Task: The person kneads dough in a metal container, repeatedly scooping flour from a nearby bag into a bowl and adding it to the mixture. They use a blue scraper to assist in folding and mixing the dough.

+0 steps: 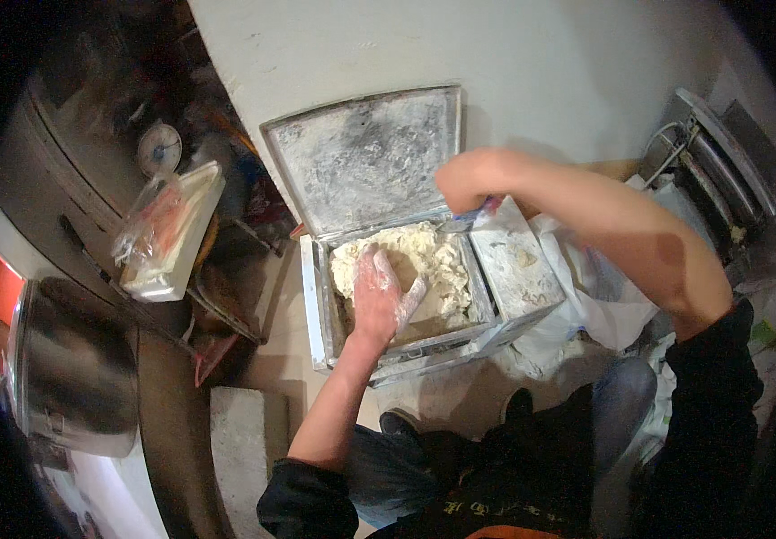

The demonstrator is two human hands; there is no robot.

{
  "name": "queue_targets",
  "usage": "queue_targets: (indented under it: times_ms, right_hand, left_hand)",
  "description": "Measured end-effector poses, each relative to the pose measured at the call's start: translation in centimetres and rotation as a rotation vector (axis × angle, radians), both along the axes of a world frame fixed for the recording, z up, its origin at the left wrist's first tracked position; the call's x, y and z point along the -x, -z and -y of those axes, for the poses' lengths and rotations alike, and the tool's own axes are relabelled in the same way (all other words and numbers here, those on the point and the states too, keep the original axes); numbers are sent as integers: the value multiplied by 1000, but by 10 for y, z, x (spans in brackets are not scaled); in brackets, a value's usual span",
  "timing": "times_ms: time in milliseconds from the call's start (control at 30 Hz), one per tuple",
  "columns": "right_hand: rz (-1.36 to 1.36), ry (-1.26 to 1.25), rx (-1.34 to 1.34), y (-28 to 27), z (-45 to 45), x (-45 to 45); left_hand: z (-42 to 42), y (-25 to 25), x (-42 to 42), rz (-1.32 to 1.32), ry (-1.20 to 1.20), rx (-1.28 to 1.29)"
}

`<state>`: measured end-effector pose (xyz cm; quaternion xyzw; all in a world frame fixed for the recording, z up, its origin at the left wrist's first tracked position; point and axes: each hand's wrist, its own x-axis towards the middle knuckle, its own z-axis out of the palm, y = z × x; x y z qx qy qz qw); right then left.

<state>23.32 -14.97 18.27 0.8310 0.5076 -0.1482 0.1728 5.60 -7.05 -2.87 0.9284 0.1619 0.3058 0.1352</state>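
Observation:
Crumbly pale dough [445, 269] lies in the open metal bin of a dough mixer [394, 360], whose flour-dusted lid [367, 158] is tilted up behind it. My left hand [381, 290], floury and with its fingers stretched, rests over the dough at the bin's left half; whether anything is under the palm is hidden. My right hand [472, 178] is curled at the bin's back right corner, above the floury metal housing [516, 259]. Something blue and red shows just below its fingers; what it grips, if anything, is hidden by the hand.
A white plastic bag [597, 303] lies right of the housing, near a machine with dark rollers [718, 178]. At the left are a white foam box [175, 263] with plastic film, a round dial scale [160, 149] and a large steel pot [74, 370]. A pale block [243, 438] stands below.

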Motion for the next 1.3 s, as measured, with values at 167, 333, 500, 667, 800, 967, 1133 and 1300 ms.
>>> queue_targets:
  times_ms: [167, 333, 500, 667, 800, 967, 1133, 1300]
  right_hand:
    - [11, -34, -66, -20, -23, 15]
    - [-216, 74, -157, 1, -56, 16]
    - [-134, -42, -128, 17, -87, 37]
    - [-108, -194, -131, 45, -70, 58]
    - [-209, -158, -76, 23, -44, 24]
    - [-161, -103, -100, -9, -68, 52]
    - [-62, -255, -328, 79, -103, 61]
    - [-222, -315, -234, 78, -70, 62]
  left_hand:
    - [-7, -3, 8, -274, -99, -110]
    - [12, -7, 12, -376, -85, -169]
    - [24, -14, 20, -408, -36, -140]
    - [34, -15, 23, -438, -2, -136]
    - [37, -14, 25, -363, 4, -6]
    - [33, 1, 32, -245, -61, -54]
    - [35, 0, 25, -165, -50, -40]
    - [31, 0, 33, -152, -61, -24]
